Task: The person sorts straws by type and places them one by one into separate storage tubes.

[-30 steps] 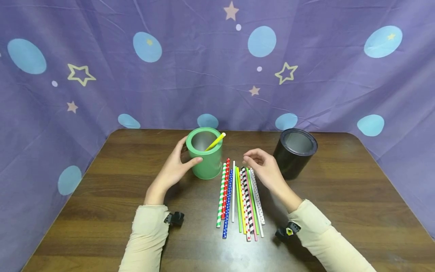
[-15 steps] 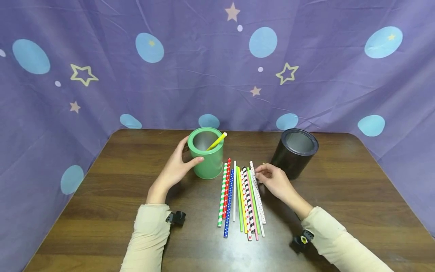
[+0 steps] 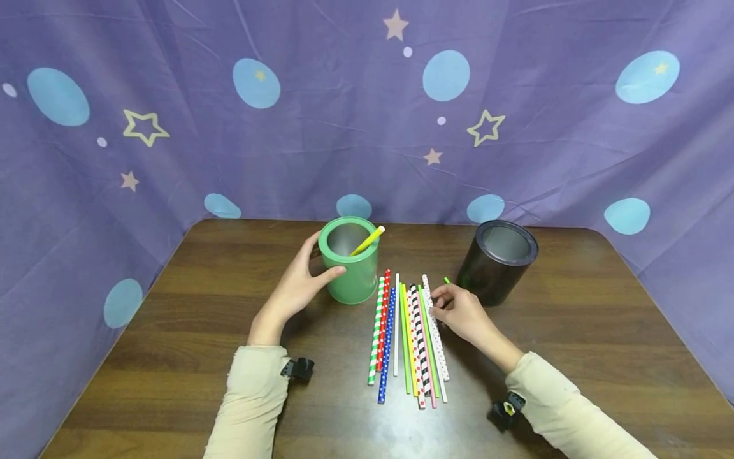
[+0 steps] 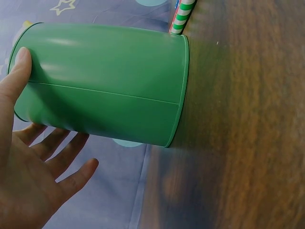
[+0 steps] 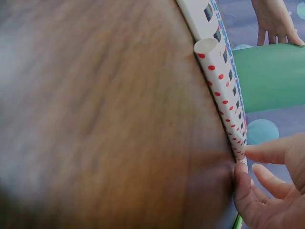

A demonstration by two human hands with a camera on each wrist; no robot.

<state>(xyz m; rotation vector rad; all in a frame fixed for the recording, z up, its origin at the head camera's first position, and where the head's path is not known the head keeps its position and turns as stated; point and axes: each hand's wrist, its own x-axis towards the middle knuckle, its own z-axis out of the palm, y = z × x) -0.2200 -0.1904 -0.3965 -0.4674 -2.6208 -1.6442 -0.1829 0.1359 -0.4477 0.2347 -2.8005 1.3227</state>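
My left hand (image 3: 295, 280) holds the green can (image 3: 352, 280) at its left side, thumb on the front near the rim; in the left wrist view the little finger sticks out below the can (image 4: 105, 86). A yellow straw (image 3: 367, 241) leans inside it, its end above the rim. Thumb and forefinger of my right hand (image 3: 461, 312) pinch the far part of a white straw with red dots (image 5: 220, 90), the rightmost of the loose straws. Past that hand the green tip of another straw (image 3: 446, 280) shows, the rest hidden by the hand.
Several straws lie lengthwise between the hands, among them a green-striped straw (image 3: 376, 331), a blue dotted straw (image 3: 387, 344) and a black-striped straw (image 3: 418, 331). A black can (image 3: 487, 277) stands upright at the right, just behind my right hand. A purple curtain (image 3: 367, 127) hangs behind the table (image 3: 573, 331).
My right hand has moved right and down from above the straws to the rightmost dotted straw. A green straw tip has come into view past it. My left hand stays on the green can.
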